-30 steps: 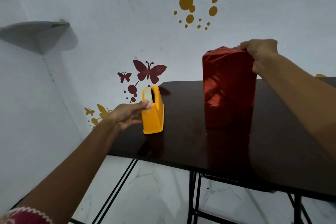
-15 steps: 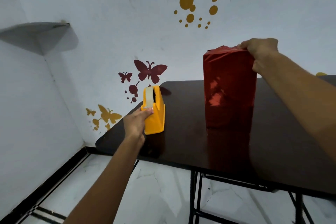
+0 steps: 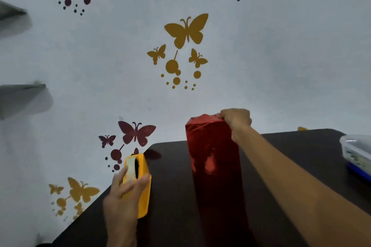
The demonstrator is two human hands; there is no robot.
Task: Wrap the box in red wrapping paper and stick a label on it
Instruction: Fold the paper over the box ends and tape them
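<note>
Two hands over a dark table (image 3: 291, 146). Nearest: left hand (image 3: 124, 196) laid over near end of yellow tape dispenser (image 3: 143, 202), fingers spread across its top. It's blurred, so can't tell if it grips or pinches anything. Dispenser sits by table's left edge & holds a pale tape roll (image 3: 130, 166) in its slot. Just right of it, not touching: box (image 3: 214, 182) standing upright on end, tall & narrow. Visible sides are covered in shiny red wrapping paper (image 3: 208, 146), creased w/ bright glare patches. Right hand (image 3: 236, 119) at box's top right corner, fingers curled, pinching the gathered paper there. Far right at frame edge: clear lidded plastic tub (image 3: 357, 152), blue base, contents too blurred to tell. Behind: pale wall (image 3: 281, 56) w/ butterfly stickers (image 3: 186, 30)
</note>
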